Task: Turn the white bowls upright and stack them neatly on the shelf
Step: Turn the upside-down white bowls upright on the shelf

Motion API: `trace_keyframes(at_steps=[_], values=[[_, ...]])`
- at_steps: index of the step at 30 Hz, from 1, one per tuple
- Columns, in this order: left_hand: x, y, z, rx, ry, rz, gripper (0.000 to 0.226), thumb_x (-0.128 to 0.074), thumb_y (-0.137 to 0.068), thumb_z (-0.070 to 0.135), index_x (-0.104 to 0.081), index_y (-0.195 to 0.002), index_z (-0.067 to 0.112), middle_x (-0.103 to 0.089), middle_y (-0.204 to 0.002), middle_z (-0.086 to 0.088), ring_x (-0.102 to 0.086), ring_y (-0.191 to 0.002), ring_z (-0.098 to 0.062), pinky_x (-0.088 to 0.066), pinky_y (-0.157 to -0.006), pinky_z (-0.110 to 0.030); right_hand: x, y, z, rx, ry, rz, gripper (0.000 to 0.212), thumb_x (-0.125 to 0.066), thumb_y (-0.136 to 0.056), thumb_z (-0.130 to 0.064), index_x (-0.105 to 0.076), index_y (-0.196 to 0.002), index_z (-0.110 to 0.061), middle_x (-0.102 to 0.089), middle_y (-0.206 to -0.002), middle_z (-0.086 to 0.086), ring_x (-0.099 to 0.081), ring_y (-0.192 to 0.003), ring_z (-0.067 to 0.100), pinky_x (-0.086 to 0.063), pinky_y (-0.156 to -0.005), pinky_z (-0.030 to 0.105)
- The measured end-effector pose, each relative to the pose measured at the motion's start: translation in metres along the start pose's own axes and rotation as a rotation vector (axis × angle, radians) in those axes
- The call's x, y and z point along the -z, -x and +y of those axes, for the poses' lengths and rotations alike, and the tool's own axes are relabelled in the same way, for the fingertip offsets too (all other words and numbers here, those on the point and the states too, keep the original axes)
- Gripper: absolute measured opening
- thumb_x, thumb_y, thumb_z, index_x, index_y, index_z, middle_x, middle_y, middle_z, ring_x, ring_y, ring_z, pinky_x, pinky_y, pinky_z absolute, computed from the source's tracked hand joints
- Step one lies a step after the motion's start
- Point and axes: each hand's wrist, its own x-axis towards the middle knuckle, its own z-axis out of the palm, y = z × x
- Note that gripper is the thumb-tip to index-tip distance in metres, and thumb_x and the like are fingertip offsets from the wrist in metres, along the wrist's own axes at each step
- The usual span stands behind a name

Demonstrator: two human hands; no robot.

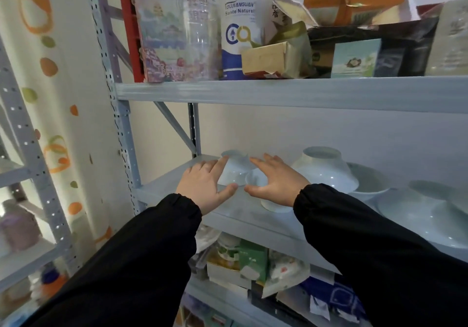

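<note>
Several white bowls stand upside down on the grey middle shelf (243,215). My left hand (202,187) has its fingers spread beside a small upturned bowl (234,168) at the back left; its index finger touches the bowl's side. My right hand (276,182) hovers with straight fingers over another small upturned bowl (255,179) near the shelf's front. A larger upturned bowl (325,167) stands to the right, partly over a wide dish (368,182). More white bowls (415,210) lie at the far right. Neither hand grips anything.
The shelf above (291,91) holds boxes, a white canister (239,35) and bags. The shelf below holds packets and cartons (253,263). A grey upright (116,104) bounds the left side, with a second rack (30,174) further left.
</note>
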Motion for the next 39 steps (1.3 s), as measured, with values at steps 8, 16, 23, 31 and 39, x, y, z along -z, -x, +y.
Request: trace_keyframes(at_steps=[8, 16, 23, 31, 39], values=[[-0.016, -0.017, -0.082, -0.050, 0.028, -0.010, 0.080, -0.024, -0.087, 0.074, -0.014, -0.156, 0.034, -0.040, -0.153, 0.002, -0.035, -0.139, -0.024, -0.032, -0.110, -0.042, -0.037, -0.065, -0.049, -0.088, 0.029, -0.006, 0.087, -0.053, -0.082, -0.070, -0.015, -0.155, -0.040, -0.009, -0.166, 0.005, -0.004, -0.152, 0.026, -0.016, -0.121, 0.045], [-0.043, -0.034, -0.133, -0.093, 0.076, -0.067, 0.085, -0.014, -0.083, 0.078, -0.010, -0.156, 0.035, -0.036, -0.155, 0.004, -0.028, -0.143, -0.023, -0.025, -0.115, -0.042, -0.068, -0.102, -0.067, -0.135, 0.019, 0.013, 0.089, -0.051, -0.078, -0.074, -0.015, -0.154, -0.042, -0.013, -0.165, 0.005, -0.005, -0.152, 0.025, -0.017, -0.121, 0.044], [-0.061, -0.060, -0.137, -0.091, 0.061, -0.046, 0.084, -0.015, -0.082, 0.075, -0.024, -0.153, 0.033, -0.036, -0.155, 0.002, -0.028, -0.143, -0.021, -0.025, -0.114, -0.039, -0.061, -0.136, -0.054, -0.127, 0.080, 0.024, 0.082, -0.055, -0.080, -0.067, -0.022, -0.151, -0.042, -0.022, -0.161, 0.005, -0.018, -0.147, 0.026, -0.028, -0.113, 0.041], [-0.087, -0.076, -0.158, 0.019, 0.094, -0.051, 0.081, -0.019, -0.086, 0.076, -0.032, -0.151, 0.030, -0.042, -0.152, -0.001, -0.033, -0.140, -0.021, -0.033, -0.112, -0.043, -0.072, -0.189, -0.043, -0.104, 0.110, -0.081, 0.089, -0.049, -0.077, -0.070, -0.017, -0.154, -0.040, -0.019, -0.163, 0.003, -0.015, -0.148, 0.027, -0.028, -0.116, 0.045], [-0.121, -0.083, -0.187, -0.001, 0.127, -0.168, 0.088, -0.012, -0.081, 0.079, -0.027, -0.153, 0.032, -0.039, -0.153, 0.003, -0.030, -0.142, -0.022, -0.030, -0.114, -0.043, -0.114, -0.223, -0.037, -0.244, 0.198, -0.140, 0.088, -0.049, -0.077, -0.065, -0.016, -0.154, -0.035, -0.027, -0.157, 0.005, -0.020, -0.144, 0.035, -0.036, -0.108, 0.046]])
